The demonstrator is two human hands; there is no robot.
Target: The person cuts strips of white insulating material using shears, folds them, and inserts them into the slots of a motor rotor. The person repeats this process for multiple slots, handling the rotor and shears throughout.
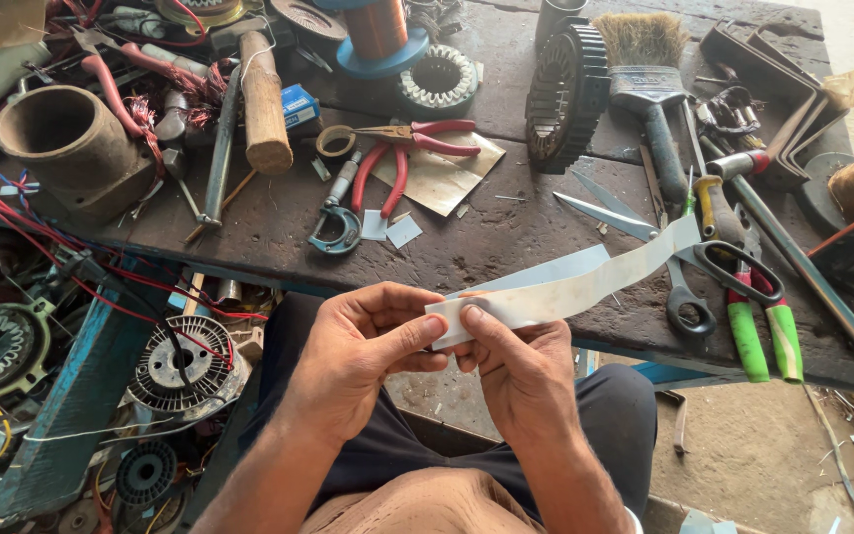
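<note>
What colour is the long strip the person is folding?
The strip is white to pale grey-blue, plain; both hands pinch its near end. Head view.

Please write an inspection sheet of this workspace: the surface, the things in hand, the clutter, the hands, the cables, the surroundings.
Surface: dark, worn wooden workbench, crowded.
Things in hand: long pale paper-like strip, folded at its near end, far end over the bench.
Clutter: black-handled scissors, red-handled pliers, bristle brush with dark handle, wooden-handled hammer, rusty metal cylinder, green-handled tools, orange copper wire spool.
Hands: left hand and right hand both pinch the strip's folded end.
Cables: red wires trail off the bench's left edge.
Surroundings: round metal motor cores below left; concrete floor.
</note>
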